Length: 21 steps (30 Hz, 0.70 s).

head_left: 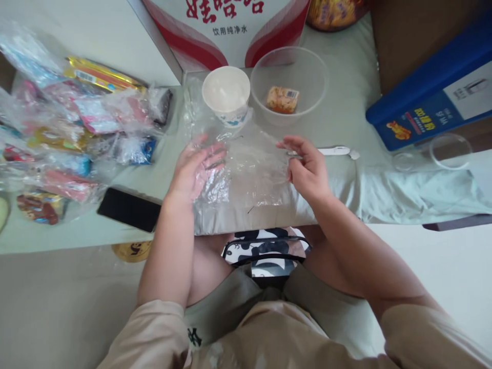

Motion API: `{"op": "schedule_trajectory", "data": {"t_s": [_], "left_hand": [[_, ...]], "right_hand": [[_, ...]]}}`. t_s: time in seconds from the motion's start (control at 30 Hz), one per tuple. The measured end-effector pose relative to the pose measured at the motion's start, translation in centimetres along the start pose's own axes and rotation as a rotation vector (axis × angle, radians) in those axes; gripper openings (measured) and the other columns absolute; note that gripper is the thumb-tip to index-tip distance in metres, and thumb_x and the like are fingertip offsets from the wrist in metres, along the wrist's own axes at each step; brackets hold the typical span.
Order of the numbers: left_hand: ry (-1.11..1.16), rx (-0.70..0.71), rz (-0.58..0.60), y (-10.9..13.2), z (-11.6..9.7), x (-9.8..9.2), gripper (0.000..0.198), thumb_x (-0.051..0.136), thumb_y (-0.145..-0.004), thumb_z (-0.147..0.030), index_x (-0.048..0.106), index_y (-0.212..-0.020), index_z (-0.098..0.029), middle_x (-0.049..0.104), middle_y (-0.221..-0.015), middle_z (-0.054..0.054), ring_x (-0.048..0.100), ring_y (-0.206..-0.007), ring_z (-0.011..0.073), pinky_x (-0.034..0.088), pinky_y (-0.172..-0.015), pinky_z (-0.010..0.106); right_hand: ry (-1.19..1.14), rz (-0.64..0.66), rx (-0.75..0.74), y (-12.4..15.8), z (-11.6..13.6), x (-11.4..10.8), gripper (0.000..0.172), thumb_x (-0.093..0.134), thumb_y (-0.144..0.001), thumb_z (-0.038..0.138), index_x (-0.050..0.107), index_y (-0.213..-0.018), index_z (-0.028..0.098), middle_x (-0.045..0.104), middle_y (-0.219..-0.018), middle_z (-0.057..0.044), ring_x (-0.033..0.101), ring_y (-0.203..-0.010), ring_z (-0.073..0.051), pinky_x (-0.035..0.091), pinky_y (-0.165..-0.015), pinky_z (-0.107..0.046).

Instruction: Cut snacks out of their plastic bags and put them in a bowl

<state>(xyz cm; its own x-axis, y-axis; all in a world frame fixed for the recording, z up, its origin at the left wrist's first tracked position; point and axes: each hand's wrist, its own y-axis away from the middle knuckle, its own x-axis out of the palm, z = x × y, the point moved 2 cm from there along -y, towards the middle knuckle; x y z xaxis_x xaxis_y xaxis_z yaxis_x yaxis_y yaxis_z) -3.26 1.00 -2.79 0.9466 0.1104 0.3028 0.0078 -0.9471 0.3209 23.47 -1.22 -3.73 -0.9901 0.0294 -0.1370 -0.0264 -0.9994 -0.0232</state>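
Note:
A thin clear plastic film or bag [257,169] lies crinkled on the table between my hands. My left hand [198,169] is at its left side with the fingers spread, and shiny plastic shows around the fingers; whether it lies over or under them I cannot tell. At the film's right edge, my right hand [307,166] has its fingers curled and pinched on the plastic. A slim white tool [334,151] lies just behind my right hand, partly hidden by it. Beyond the film stand a white paper cup [226,95] and a translucent bowl [315,95] holding a small packaged snack [283,99].
Many wrapped snack packets [100,113] are heaped at the left, with a black phone [128,209] in front. A white and red carton [230,31] stands at the back. On the right are a blue box [430,97] and a clear plastic cup [449,152].

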Motion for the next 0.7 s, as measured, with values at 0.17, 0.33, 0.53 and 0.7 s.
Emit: {"op": "schedule_trajectory", "data": {"t_s": [0.17,0.33,0.53,0.7], "left_hand": [[-0.214,0.081,-0.086,-0.7,0.9,-0.5,0.03,0.084,-0.076,-0.042,0.068,-0.092,-0.022,0.078,-0.09,0.004,0.077,-0.081,0.0205,0.056,-0.061,0.025],[-0.25,0.04,-0.12,-0.7,0.3,-2.0,0.029,0.077,-0.085,-0.05,0.069,-0.096,-0.024,0.07,-0.063,-0.001,0.058,-0.042,0.0104,0.031,-0.035,0.02],[-0.224,0.112,-0.051,0.5,-1.0,-2.4,0.079,0.091,-0.072,-0.028,0.052,-0.14,-0.033,0.072,-0.069,-0.006,0.065,-0.05,0.0125,0.044,-0.044,0.02],[-0.089,0.444,-0.175,0.0,-1.3,-2.1,0.071,0.095,-0.067,-0.042,0.052,-0.123,-0.034,0.074,-0.068,-0.008,0.062,-0.046,0.0105,0.042,-0.043,0.018]], "right_hand": [[0.005,-0.049,-0.076,0.2,0.1,-0.7,0.027,0.056,-0.094,0.038,0.067,-0.116,0.026,0.075,-0.117,-0.007,0.06,-0.055,-0.01,0.053,-0.052,-0.029],[-0.001,-0.254,-0.081,-0.6,-0.4,-2.4,0.034,0.054,-0.098,0.054,0.071,-0.103,0.024,0.076,-0.097,-0.007,0.068,-0.064,-0.014,0.053,-0.056,-0.028],[-0.028,-0.208,-0.012,-1.3,-1.5,-3.6,0.039,0.068,-0.089,0.051,0.067,-0.121,0.028,0.074,-0.118,-0.006,0.072,-0.075,-0.015,0.061,-0.068,-0.031],[0.006,-0.038,-0.019,-1.4,-2.0,-4.0,0.054,0.082,-0.074,0.037,0.067,-0.125,0.025,0.072,-0.116,-0.007,0.072,-0.092,-0.02,0.062,-0.088,-0.04]]}}
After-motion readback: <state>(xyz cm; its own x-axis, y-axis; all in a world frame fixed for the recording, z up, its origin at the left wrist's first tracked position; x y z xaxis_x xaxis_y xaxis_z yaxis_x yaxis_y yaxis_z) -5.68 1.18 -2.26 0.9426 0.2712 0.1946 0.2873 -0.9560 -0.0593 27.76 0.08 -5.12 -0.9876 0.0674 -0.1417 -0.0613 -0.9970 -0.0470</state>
